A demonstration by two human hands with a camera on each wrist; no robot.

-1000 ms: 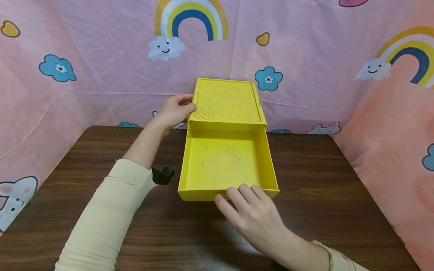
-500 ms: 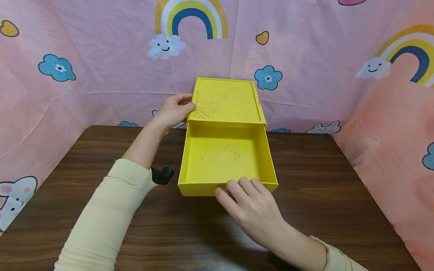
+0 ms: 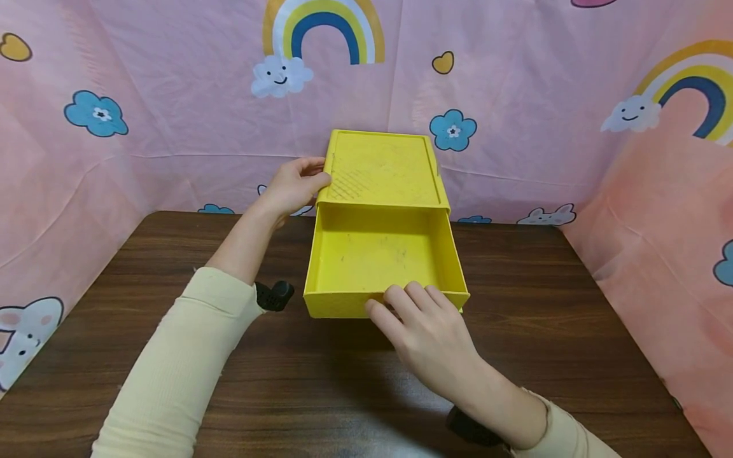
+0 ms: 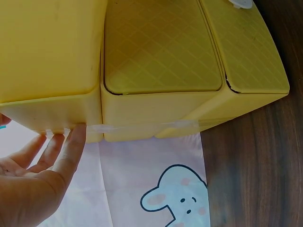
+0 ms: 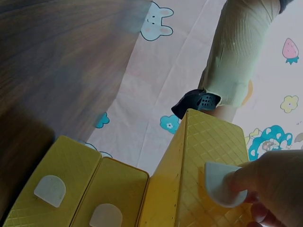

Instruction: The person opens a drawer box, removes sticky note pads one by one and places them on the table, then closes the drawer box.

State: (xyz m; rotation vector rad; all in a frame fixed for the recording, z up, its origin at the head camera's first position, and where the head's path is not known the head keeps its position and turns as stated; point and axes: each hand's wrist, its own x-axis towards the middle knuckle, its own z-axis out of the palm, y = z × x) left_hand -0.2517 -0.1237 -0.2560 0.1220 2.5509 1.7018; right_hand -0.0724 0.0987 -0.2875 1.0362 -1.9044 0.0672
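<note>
A yellow drawer cabinet (image 3: 383, 168) stands at the back of the table, its top drawer (image 3: 338, 305) pulled out. Only dark marks show on the drawer's floor. My left hand (image 3: 292, 187) braces the cabinet's left side near the top, thumb by the upper edge. In the left wrist view its fairly straight fingers (image 4: 71, 149) touch the yellow side wall. My right hand (image 3: 432, 340) is at the drawer's front. In the right wrist view it pinches the white drawer handle (image 5: 215, 184), with the thumb on it; the other fingers are partly hidden.
Below the pulled-out drawer, two shut drawers (image 5: 120, 182) carry white handles (image 5: 49, 190). The cabinet rests on a dark wooden table (image 3: 544, 356). Pink patterned cloth (image 3: 504, 83) hangs behind and along both sides.
My right hand and the drawer's front have moved away from me, so the drawer slides somewhat further into the cabinet. The left hand stays in place.
</note>
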